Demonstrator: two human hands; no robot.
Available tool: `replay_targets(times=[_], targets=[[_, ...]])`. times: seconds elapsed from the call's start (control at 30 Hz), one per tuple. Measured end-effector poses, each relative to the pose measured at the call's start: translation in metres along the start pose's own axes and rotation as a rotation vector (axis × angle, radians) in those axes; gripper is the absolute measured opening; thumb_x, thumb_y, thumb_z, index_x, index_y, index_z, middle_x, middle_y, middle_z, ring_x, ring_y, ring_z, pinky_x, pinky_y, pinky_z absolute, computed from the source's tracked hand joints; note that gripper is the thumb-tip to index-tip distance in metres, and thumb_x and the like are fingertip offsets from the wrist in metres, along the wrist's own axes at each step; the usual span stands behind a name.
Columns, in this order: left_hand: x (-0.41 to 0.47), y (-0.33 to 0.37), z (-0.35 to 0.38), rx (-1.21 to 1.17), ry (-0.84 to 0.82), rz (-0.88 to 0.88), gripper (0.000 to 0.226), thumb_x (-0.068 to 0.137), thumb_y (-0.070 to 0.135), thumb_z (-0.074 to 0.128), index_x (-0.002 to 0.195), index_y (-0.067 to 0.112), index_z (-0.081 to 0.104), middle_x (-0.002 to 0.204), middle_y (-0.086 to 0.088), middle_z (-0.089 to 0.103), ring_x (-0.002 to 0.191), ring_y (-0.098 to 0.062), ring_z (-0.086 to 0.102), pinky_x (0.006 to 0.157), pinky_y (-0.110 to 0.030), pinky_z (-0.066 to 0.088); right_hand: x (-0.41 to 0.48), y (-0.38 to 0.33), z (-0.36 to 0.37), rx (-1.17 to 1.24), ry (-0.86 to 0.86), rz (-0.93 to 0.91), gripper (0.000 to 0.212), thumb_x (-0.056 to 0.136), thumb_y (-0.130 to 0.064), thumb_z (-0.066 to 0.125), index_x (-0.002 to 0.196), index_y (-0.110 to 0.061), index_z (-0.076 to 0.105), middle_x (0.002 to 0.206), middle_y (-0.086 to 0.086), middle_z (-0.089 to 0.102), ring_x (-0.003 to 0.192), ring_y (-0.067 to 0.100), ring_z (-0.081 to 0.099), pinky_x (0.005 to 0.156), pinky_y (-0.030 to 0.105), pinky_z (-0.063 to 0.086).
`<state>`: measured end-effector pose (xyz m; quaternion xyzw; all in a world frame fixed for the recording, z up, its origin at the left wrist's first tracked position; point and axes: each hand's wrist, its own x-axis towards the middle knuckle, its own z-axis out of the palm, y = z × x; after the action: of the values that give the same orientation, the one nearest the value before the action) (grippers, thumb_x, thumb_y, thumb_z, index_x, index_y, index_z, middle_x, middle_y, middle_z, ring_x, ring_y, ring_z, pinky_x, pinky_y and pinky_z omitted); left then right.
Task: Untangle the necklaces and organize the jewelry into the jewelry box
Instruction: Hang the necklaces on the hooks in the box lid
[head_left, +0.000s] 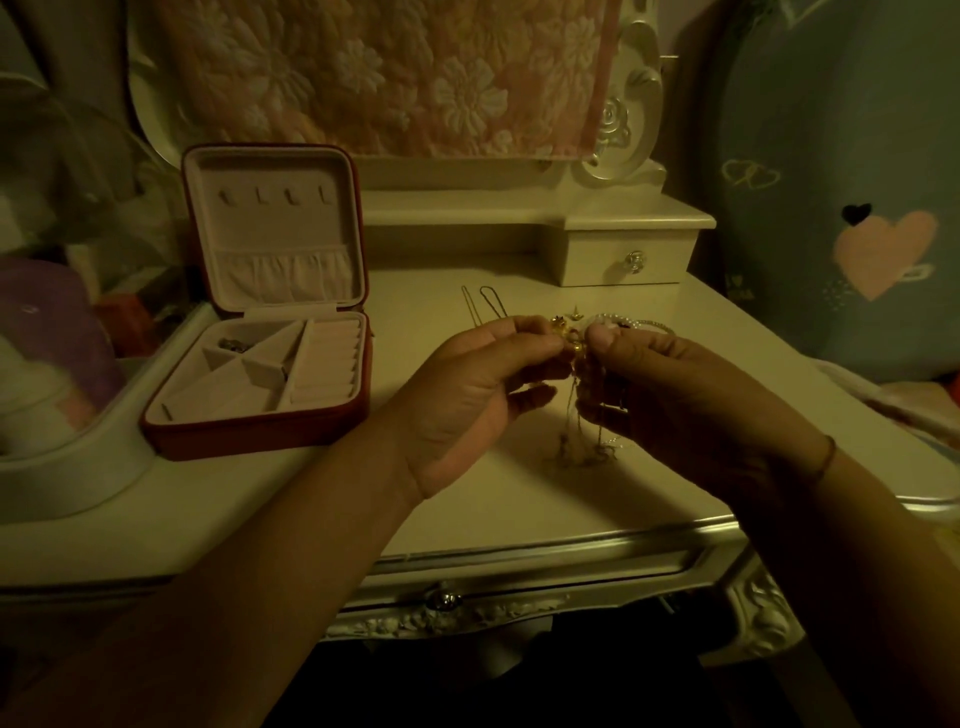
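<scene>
In the head view, both hands meet a little above the middle of the frame, over a pale dressing table (519, 499). The left hand (467, 400) pinches a gold part of the tangled necklaces (574, 353) between thumb and forefinger, and its other fingers are loosely curled below. The right hand (675, 395) pinches the same tangle from the other side with curled fingers. Thin chains hang down from the tangle, and their lower ends lie in a small heap on the table. A pearl strand (641, 325) shows just behind the right hand, on the table.

The jewelry box (249, 441) stands open at the left of the frame, well apart from the hands. It is red outside and pink inside, and its lid stands upright. One small dark piece (234, 344) lies in an upper left compartment; what it is I cannot tell. Two hairpins (485, 306) lie on the table just behind the left hand. A small drawer (623, 260) sits at the back, right of the middle.
</scene>
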<state>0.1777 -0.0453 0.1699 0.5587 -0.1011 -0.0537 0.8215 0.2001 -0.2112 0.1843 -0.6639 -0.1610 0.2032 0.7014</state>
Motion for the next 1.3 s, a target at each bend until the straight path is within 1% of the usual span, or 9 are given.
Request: replay_targets(times=[0.1,0.2,0.33,0.5,0.6,0.8,1.0,1.13,1.3], targets=[[0.000,-0.002,0.004,0.130,0.100,0.090,0.012,0.089,0.005,0.053,0.085,0.016,0.056,0.071,0.008,0.063,0.068,-0.002,0.059,0.068,-0.019,0.049,0.001,0.001,0.001,-0.006,0.012,0.012,0.042,0.075,-0.034,0.059,0.107,-0.007,0.054,0.075,0.002,0.053,0.070,0.012,0.050,0.071,0.024,0.046],[-0.001,0.000,0.006,0.260,0.173,0.163,0.014,0.091,0.002,0.052,0.085,0.015,0.056,0.059,0.009,0.057,0.058,-0.002,0.055,0.066,-0.018,0.049,0.000,0.001,0.002,0.018,0.021,0.032,0.034,0.073,-0.036,0.060,0.093,-0.009,0.055,0.070,0.000,0.053,0.068,0.012,0.049,0.071,0.025,0.046],[0.000,0.006,0.008,-0.087,0.151,0.098,0.017,0.089,-0.001,0.048,0.084,0.014,0.053,0.056,0.005,0.052,0.059,-0.007,0.058,0.082,-0.033,0.051,-0.002,0.001,-0.002,0.050,0.013,0.031,0.023,0.073,-0.032,0.060,0.083,-0.012,0.054,0.069,-0.002,0.054,0.066,0.011,0.050,0.067,0.021,0.049],[-0.003,0.004,0.005,-0.378,0.002,-0.034,0.013,0.077,0.007,0.052,0.087,0.014,0.053,0.057,0.002,0.043,0.039,-0.006,0.037,0.048,-0.021,0.047,-0.005,0.002,-0.004,0.226,0.015,0.011,0.018,0.079,-0.027,0.056,0.086,-0.010,0.058,0.075,0.002,0.057,0.069,0.013,0.055,0.070,0.025,0.054],[-0.003,0.004,-0.002,-0.365,0.007,-0.040,0.011,0.078,0.009,0.051,0.087,0.015,0.053,0.057,0.003,0.042,0.039,-0.005,0.029,0.043,-0.019,0.038,-0.004,0.001,-0.006,0.382,0.017,0.015,0.021,0.088,-0.030,0.047,0.086,-0.010,0.056,0.071,0.001,0.061,0.067,0.012,0.060,0.076,0.029,0.054],[-0.003,0.003,-0.012,-0.352,0.067,0.013,0.012,0.073,0.007,0.056,0.083,0.014,0.054,0.052,0.002,0.040,0.051,-0.010,0.042,0.061,-0.026,0.055,-0.006,0.003,-0.008,0.449,0.040,0.009,0.026,0.087,-0.033,0.046,0.070,-0.014,0.050,0.064,0.000,0.050,0.059,0.012,0.050,0.056,0.024,0.053],[-0.003,0.008,-0.027,-0.475,0.221,0.077,0.008,0.073,0.006,0.054,0.079,0.012,0.054,0.051,0.002,0.042,0.061,-0.014,0.057,0.089,-0.037,0.053,-0.007,0.004,-0.023,0.639,0.104,-0.013,0.038,0.086,-0.040,0.050,0.054,-0.018,0.053,0.070,-0.002,0.054,0.066,0.011,0.055,0.071,0.024,0.053],[-0.005,0.014,-0.037,-0.516,0.256,0.093,0.008,0.073,0.009,0.053,0.079,0.014,0.052,0.053,0.003,0.042,0.051,-0.010,0.048,0.073,-0.029,0.058,-0.011,0.002,-0.032,0.714,0.158,-0.019,0.041,0.081,-0.040,0.053,0.047,-0.019,0.049,0.067,-0.003,0.055,0.061,0.010,0.058,0.066,0.023,0.053],[-0.011,0.017,-0.038,-0.455,0.233,0.072,0.013,0.074,0.013,0.051,0.086,0.015,0.054,0.066,0.002,0.055,0.044,-0.006,0.037,0.046,-0.017,0.043,-0.011,0.008,-0.042,0.700,0.179,0.005,0.037,0.079,-0.040,0.059,0.049,-0.020,0.051,0.070,-0.003,0.056,0.062,0.009,0.055,0.057,0.018,0.050]])
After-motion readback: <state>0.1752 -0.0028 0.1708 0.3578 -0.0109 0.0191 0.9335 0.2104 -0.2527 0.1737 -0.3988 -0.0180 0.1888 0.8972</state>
